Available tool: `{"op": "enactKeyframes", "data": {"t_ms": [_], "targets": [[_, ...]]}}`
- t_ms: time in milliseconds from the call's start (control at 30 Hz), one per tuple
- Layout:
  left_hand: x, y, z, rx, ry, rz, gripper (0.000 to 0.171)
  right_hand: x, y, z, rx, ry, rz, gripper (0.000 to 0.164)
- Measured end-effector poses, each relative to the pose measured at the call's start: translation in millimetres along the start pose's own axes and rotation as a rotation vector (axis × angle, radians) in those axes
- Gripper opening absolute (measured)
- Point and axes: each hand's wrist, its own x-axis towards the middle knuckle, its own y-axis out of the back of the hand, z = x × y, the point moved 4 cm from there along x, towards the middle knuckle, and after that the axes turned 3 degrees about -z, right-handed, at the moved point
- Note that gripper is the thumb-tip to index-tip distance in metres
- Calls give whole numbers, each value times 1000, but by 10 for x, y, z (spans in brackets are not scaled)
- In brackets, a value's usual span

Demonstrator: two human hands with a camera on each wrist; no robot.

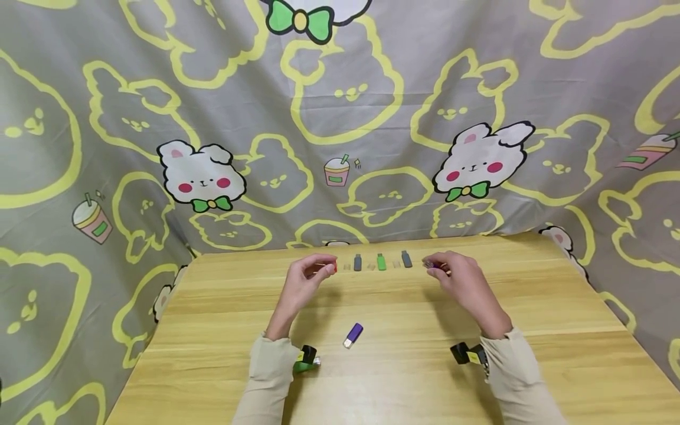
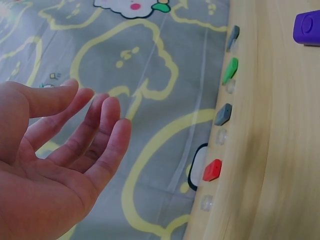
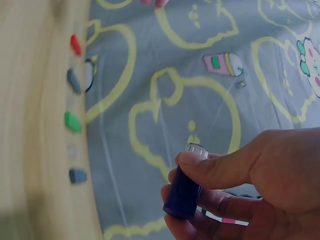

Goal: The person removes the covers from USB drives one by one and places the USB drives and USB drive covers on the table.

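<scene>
My right hand grips a dark blue-purple USB stick, its pale shiny end by the thumb. With fingers loosely curved and nothing between them, my left hand hovers beside the row of USB sticks. At the row's left end, a red USB stick is partly hidden by that hand in the head view. A grey-blue stick, a green stick and another grey-blue stick continue the row to the right. Small clear pieces lie between them.
A purple USB stick with a metal plug lies nearer on the wooden table. A green one shows partly behind the left wrist camera. A patterned grey curtain borders the table's back edge.
</scene>
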Motion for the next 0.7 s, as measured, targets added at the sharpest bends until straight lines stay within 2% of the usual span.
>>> {"op": "enactKeyframes", "data": {"t_ms": [167, 400, 700], "targets": [[3, -24, 30, -17, -13, -8, 21, 130, -114, -167, 27, 45, 21, 19], [38, -80, 61, -30, -64, -39, 23, 246, -281, -321, 79, 79, 52, 22], [18, -89, 71, -20, -37, -39, 19, 313, -467, -448, 205, 89, 76, 17]]}}
